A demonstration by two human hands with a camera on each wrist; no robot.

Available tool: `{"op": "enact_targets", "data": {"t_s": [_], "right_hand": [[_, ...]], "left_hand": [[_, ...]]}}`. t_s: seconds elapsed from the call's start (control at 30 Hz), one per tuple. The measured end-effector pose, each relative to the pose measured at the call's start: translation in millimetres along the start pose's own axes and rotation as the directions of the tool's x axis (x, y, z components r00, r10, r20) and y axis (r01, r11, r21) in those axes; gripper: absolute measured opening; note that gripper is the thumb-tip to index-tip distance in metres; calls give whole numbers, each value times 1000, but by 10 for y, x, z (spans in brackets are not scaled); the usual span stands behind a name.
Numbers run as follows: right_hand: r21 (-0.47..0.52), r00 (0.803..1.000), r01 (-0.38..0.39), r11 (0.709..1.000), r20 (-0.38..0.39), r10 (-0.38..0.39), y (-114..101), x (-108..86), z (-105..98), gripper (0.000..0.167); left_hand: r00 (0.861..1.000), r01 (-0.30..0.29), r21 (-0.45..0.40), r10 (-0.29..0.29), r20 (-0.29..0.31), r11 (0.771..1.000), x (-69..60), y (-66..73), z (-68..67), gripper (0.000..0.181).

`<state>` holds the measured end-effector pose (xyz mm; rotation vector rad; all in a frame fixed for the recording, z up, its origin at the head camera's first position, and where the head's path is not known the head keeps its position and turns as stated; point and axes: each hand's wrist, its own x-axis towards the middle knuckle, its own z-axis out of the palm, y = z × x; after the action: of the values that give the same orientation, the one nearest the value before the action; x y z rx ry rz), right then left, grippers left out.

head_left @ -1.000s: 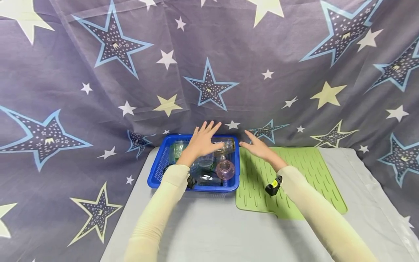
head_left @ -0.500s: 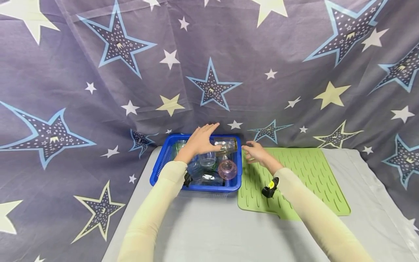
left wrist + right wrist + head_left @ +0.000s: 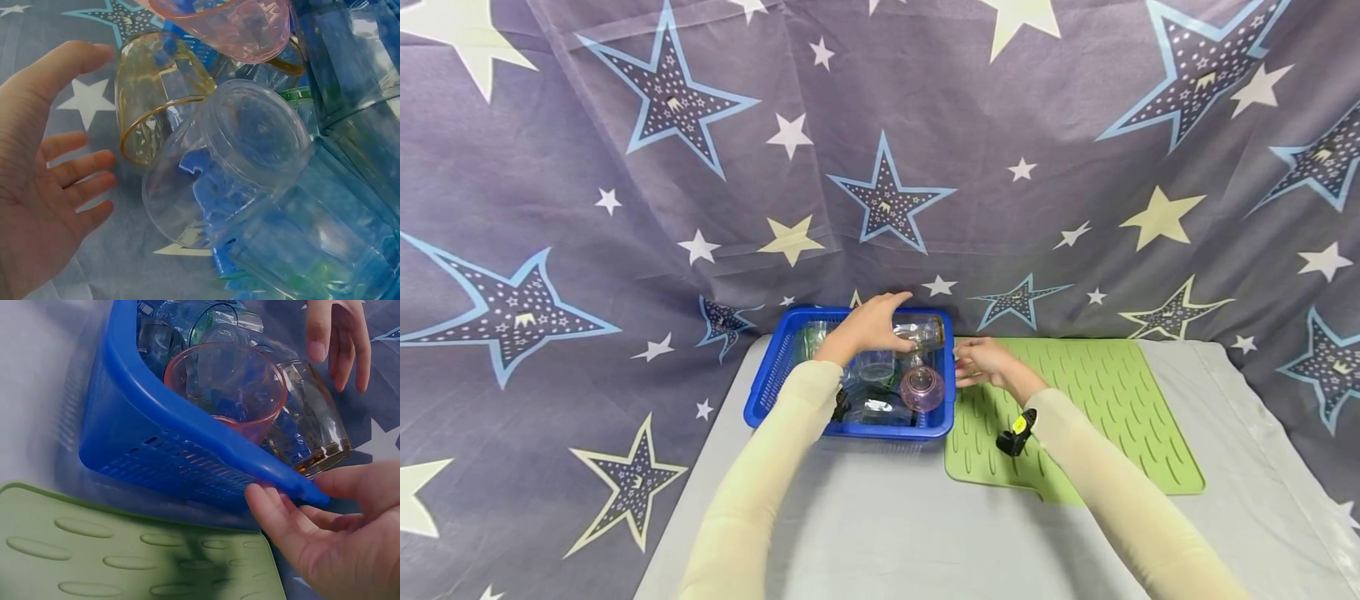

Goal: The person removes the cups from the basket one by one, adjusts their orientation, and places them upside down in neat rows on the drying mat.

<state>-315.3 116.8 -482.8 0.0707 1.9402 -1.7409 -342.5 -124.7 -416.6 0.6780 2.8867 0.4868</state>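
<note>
A blue plastic basket [image 3: 942, 429] holds several clear and tinted glasses. My left hand [image 3: 871, 325] hovers over the basket's back part, thumb apart from its fingers. In the left wrist view, that hand stands beside an amber-rimmed glass [image 3: 147, 106], a gap between them. A clear glass [image 3: 175, 206] and blue-tinted glasses [image 3: 325, 237] lie nearby. My right hand [image 3: 988, 365] is at the basket's right side. In the right wrist view, the rim runs between its thumb and fingers, close to the amber-rimmed glass. A pink glass [image 3: 922, 389] rests at the basket's front right.
A green ridged mat [image 3: 1090, 417] lies right of the basket, under the right forearm. The table has a pale grey cover [image 3: 880, 517]. Behind hangs a grey star-patterned cloth [image 3: 970, 108].
My right hand has come down and closed around the basket's right rim. The left hand's spread fingers have drawn together, and it has dropped slightly toward the amber-rimmed glass. The basket stays put.
</note>
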Motion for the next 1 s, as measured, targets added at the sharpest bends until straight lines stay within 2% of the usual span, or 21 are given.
{"op": "enact_targets", "data": {"t_s": [0.17, 0.4, 0.63, 0.8, 0.9, 0.93, 1.0], "right_hand": [[21, 999, -34, 999, 18, 33, 45, 38, 24, 42], [45, 996, -81, 996, 49, 79, 68, 61, 68, 13], [33, 992, -101, 994, 79, 98, 48, 66, 83, 21], [2, 992, -100, 995, 82, 99, 70, 106, 74, 21], [-19, 991, -82, 996, 106, 84, 102, 141, 58, 20], [-6, 987, -69, 998, 144, 69, 114, 152, 37, 21], [-4, 984, -65, 998, 166, 65, 124, 162, 36, 22]], "left_hand": [[998, 14, 18, -15, 60, 1000, 89, 52, 0, 93], [994, 8, 28, -11, 113, 1000, 200, 94, 1, 91], [989, 25, 17, -27, 143, 1000, 263, 118, -14, 88], [986, 34, 11, -36, 162, 999, 295, 139, -17, 87], [985, 36, 10, -37, 170, 999, 314, 153, -9, 87], [984, 38, 12, -39, 174, 999, 318, 157, -4, 87], [982, 38, 23, -42, 182, 999, 326, 167, 3, 87]]}}
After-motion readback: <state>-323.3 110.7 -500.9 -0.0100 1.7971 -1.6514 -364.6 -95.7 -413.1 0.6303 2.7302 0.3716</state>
